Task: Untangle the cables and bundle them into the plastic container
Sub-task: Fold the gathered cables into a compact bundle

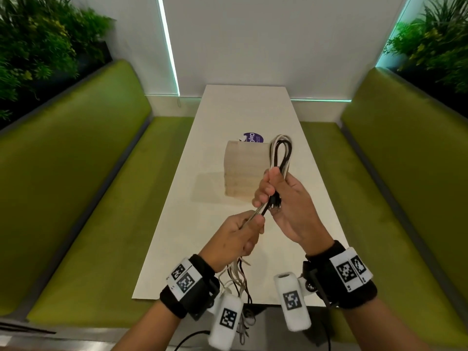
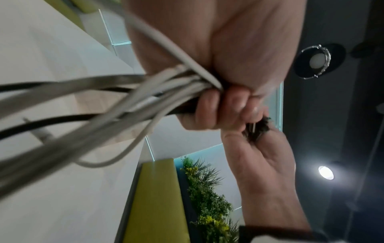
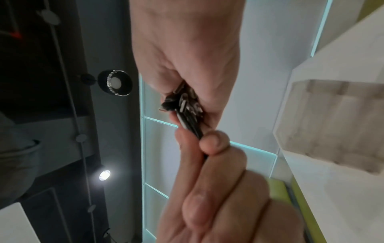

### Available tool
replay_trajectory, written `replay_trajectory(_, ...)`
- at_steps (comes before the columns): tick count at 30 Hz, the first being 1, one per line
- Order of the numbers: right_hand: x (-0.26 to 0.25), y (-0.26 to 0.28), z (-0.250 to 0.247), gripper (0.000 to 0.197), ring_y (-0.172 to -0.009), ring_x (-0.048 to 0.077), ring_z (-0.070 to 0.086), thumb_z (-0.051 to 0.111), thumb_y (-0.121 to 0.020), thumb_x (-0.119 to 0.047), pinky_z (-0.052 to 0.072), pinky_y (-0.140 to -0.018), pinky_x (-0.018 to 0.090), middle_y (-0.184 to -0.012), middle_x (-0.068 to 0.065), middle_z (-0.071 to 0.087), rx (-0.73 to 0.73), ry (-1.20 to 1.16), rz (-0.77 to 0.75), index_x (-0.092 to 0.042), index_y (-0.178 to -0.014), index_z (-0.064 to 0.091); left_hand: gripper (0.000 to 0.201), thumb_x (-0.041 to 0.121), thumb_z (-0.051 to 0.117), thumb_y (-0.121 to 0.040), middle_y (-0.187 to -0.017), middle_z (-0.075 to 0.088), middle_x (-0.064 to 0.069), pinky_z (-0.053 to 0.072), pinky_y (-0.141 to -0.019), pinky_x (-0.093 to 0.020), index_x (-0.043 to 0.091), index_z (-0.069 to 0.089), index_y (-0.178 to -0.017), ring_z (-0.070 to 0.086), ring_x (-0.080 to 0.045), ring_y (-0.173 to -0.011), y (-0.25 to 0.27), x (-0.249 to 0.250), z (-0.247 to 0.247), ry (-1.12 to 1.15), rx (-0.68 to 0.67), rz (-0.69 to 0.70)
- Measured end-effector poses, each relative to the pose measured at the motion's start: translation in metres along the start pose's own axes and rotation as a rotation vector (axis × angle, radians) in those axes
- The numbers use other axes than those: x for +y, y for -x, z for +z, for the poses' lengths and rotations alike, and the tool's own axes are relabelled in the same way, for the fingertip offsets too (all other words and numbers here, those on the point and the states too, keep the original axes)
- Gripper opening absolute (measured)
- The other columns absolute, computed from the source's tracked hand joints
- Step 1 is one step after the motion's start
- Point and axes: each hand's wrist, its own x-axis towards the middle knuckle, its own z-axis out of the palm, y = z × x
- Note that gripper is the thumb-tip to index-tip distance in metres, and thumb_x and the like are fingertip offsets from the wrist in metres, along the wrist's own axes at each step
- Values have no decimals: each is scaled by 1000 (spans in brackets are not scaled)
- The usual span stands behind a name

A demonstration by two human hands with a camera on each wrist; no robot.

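Observation:
A bundle of black and white cables [image 1: 281,153] is held above the white table [image 1: 253,110]. My right hand [image 1: 274,196] grips the bundle's middle, with the folded loop standing up beyond it. Just below, my left hand [image 1: 247,229] grips the same strands, and their loose ends [image 1: 238,277] hang past my wrist over the table's near edge. The left wrist view shows my fingers [image 2: 212,106] curled round the cables [image 2: 124,102]. In the right wrist view the plugs [image 3: 182,103] bunch in my right hand [image 3: 187,49]. The translucent plastic container [image 1: 243,171] stands behind my hands.
A round purple label [image 1: 253,138] lies just behind the container. Green benches [image 1: 88,173] flank the narrow table on both sides, with plants [image 1: 38,41] above their backs. A black cable [image 1: 192,335] runs along the floor near me.

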Motion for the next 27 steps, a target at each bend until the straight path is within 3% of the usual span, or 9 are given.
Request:
replay_trajectory(3, -13, -6, -6, 24, -54, 14, 44, 45, -92, -31, 45, -58, 29, -58, -3, 42, 42, -37, -49, -9, -84, 51, 36, 41, 48, -94, -46, 49, -1, 39, -43, -23, 12, 53, -72, 45, -14, -36, 1, -2, -7, 67, -91, -21)
replay_trajectory(7, -24, -6, -16, 26, -52, 14, 44, 47, -94, -31, 45, -56, 29, -56, -4, 40, -17, 103, -63, -6, -89, 55, 44, 60, 59, -81, -45, 32, 8, 23, -39, -17, 19, 55, -65, 23, -6, -37, 4, -2, -16, 183, -118, -67)
replay_trajectory(10, -39, 1, -21, 25, -55, 15, 51, 50, -95, -31, 47, -60, 34, -55, -6, 47, -211, 690, -80, -8, -90, 59, 46, 58, 53, -86, -45, 28, 10, 19, -40, -17, 17, 56, -66, 19, -5, -37, 4, 5, -25, 226, -136, -93)
replay_trajectory(12, -51, 5, -19, 26, -57, 9, 53, 50, -92, -32, 46, -58, 29, -61, -6, 53, -376, 1102, -22, -10, -94, 63, 44, 50, 47, -91, -44, 28, 9, 19, -40, -17, 14, 58, -68, 19, -5, -37, 4, 9, -28, 229, -166, -120)
replay_trajectory(15, -61, 6, -13, 18, -64, 0, 51, 57, -94, -27, 41, -61, 16, -77, -11, 62, -637, 1325, 134, -13, -103, 64, 42, 48, 52, -82, -46, 33, 6, 20, -39, -18, 8, 63, -74, 22, -5, -36, 1, 14, -28, 377, -279, -186)
replay_trajectory(17, -62, 4, -9, 15, -74, -5, 57, 64, -89, -23, 38, -69, 10, -89, -17, 68, -782, 1394, 192, -18, -102, 66, 68, 65, 42, -81, -49, 39, 1, 22, -40, -20, 0, 63, -82, 24, -7, -37, -1, 14, -29, 471, -348, -202)
replay_trajectory(20, -57, 2, -6, 16, -74, -9, 55, 65, -87, -27, 36, -67, 10, -89, -18, 67, -871, 1587, 166, -23, -102, 65, 107, 84, 6, -77, -55, 53, -7, 19, -45, -27, -3, 66, -91, 32, -11, -38, -2, 15, -32, 439, -386, -232)
replay_trajectory(24, -49, 3, -4, 8, -86, 7, 58, 58, -89, -25, 44, -74, 26, -90, -12, 68, -894, 1850, 95, -22, -95, 62, 110, 93, 25, -63, -80, 69, -19, 43, -50, -24, -4, 65, -99, 58, -19, -51, -5, 19, -31, 282, -489, -282)
replay_trajectory(27, -40, 1, -3, 7, -89, 21, 60, 52, -90, -19, 43, -68, 31, -90, -2, 68, -924, 2040, 65, -16, -86, 58, 63, 61, 56, -83, -88, 70, -16, 51, -67, -29, 0, 60, -100, 67, -25, -72, -5, 28, -22, -10, -499, -259)
